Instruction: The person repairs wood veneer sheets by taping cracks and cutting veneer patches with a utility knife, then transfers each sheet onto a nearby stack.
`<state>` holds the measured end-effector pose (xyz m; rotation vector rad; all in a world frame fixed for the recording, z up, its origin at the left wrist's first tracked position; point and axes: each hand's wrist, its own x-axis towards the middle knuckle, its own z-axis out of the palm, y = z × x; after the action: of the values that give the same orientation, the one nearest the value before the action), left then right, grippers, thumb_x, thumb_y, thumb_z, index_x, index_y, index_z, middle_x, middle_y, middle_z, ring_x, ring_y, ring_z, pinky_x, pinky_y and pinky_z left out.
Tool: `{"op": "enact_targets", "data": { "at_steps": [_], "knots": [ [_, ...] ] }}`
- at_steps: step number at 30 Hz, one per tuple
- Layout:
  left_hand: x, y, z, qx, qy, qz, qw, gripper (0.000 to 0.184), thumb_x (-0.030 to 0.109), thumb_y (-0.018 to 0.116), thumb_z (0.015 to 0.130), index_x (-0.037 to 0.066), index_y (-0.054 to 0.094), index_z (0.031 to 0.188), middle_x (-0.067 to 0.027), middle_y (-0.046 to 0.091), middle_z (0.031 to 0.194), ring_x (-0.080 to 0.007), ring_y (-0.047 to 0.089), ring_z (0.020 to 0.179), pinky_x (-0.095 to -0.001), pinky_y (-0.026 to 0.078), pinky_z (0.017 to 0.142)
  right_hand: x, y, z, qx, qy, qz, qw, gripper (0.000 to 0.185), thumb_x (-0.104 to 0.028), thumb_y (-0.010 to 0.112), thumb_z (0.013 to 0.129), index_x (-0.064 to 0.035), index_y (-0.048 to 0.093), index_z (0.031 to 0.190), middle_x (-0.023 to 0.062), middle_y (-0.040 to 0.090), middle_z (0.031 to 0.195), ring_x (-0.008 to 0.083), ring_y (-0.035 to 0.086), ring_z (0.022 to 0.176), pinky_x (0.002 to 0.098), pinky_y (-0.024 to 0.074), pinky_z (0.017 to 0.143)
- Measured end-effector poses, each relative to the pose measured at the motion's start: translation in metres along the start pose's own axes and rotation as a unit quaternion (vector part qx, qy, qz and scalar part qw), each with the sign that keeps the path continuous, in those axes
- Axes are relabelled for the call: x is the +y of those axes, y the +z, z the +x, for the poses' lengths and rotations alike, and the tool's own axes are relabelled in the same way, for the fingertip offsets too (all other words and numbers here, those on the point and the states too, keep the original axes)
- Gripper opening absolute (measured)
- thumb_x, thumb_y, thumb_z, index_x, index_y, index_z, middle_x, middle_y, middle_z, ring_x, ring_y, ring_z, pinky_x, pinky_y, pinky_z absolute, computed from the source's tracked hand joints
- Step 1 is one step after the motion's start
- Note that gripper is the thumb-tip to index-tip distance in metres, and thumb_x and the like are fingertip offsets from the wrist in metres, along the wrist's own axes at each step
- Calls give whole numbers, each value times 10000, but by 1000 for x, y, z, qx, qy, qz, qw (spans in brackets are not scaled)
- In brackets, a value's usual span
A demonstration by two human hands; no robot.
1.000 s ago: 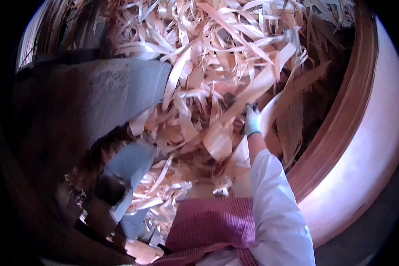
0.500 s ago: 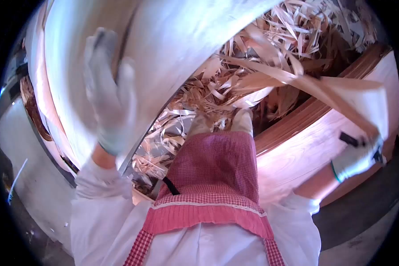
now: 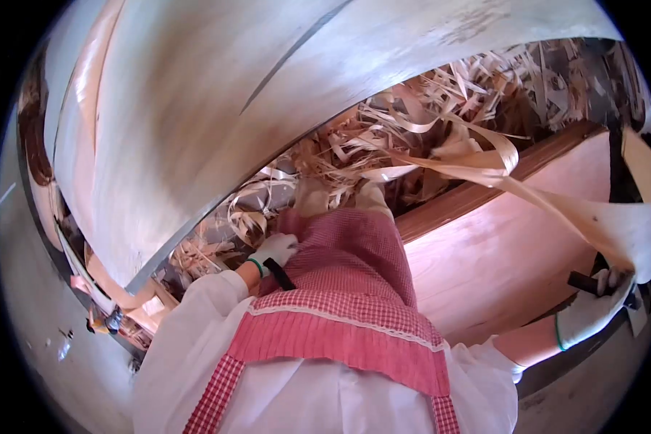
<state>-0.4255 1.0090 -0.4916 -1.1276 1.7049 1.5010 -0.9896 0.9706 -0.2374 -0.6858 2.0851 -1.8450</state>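
My right hand (image 3: 602, 302), gloved in white with a green cuff, is closed at the far right. It grips a dark-handled tool (image 3: 583, 283), whose working end I cannot make out, and a long torn strip of wood veneer (image 3: 542, 199) that trails up and left. My left hand (image 3: 276, 252), gloved alike, rests against the left side of my red checked apron (image 3: 354, 249). Its fingers are curled in at the cloth, and what they hold, if anything, is hidden. A black strap (image 3: 280, 275) lies by its wrist.
A large pale veneer sheet (image 3: 188, 123) with a dark slit curves across the upper left. To my right stands a stack of veneer sheets (image 3: 506, 249) with a brown layered edge. Loose shavings (image 3: 372, 137) cover the floor between them, around my legs.
My left hand has come down off the big pale sheet to my apron. My right hand has moved slightly outward and down, still holding the strip and tool. The view has shifted.
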Motion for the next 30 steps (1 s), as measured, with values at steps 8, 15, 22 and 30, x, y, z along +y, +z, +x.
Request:
{"op": "enact_targets", "data": {
  "at_steps": [8, 15, 22, 30],
  "knots": [
    [25, 0, -57, -5, 48, 17, 999, 233, 156, 619, 803, 73, 576, 1017, -174, 598, 992, -377, 582, 937, -448, 467, 811, -85, 67, -14, 15, -98, -125, 987, 278, -255, 468, 966, -28, 620, 1020, -11, 455, 711, 61, 367, 575, 177, 266, 516],
    [216, -180, -126, 310, 354, -247, 847, 581, 273, 605, 894, 17, 386, 1367, -193, 465, 1353, -246, 535, 1164, -370, 447, 957, -134, 129, -58, -397, -32, -66, 915, 115, -62, 645, 873, -43, 624, 984, -94, 478, 660, -17, 359, 539, 160, 246, 479],
    [295, -280, -212, 346, 440, -83, 824, 572, 81, 527, 915, 84, 325, 1450, -97, 389, 1462, -193, 473, 1239, -335, 393, 1040, -185, 167, -78, -485, -72, -39, 871, 181, -104, 679, 855, -22, 628, 1008, -64, 550, 734, -8, 397, 588, 155, 278, 508],
    [306, -338, -327, 559, 617, -105, 544, 170, 45, 549, 892, -15, 591, 1046, -120, 637, 1014, -236, 624, 930, -315, 479, 826, -160, 205, -77, -582, -63, 132, 800, 616, -277, 602, 895, 7, 369, 1389, 117, 619, 1063, 26, 351, 521, 171, 311, 488]
  ]
}}
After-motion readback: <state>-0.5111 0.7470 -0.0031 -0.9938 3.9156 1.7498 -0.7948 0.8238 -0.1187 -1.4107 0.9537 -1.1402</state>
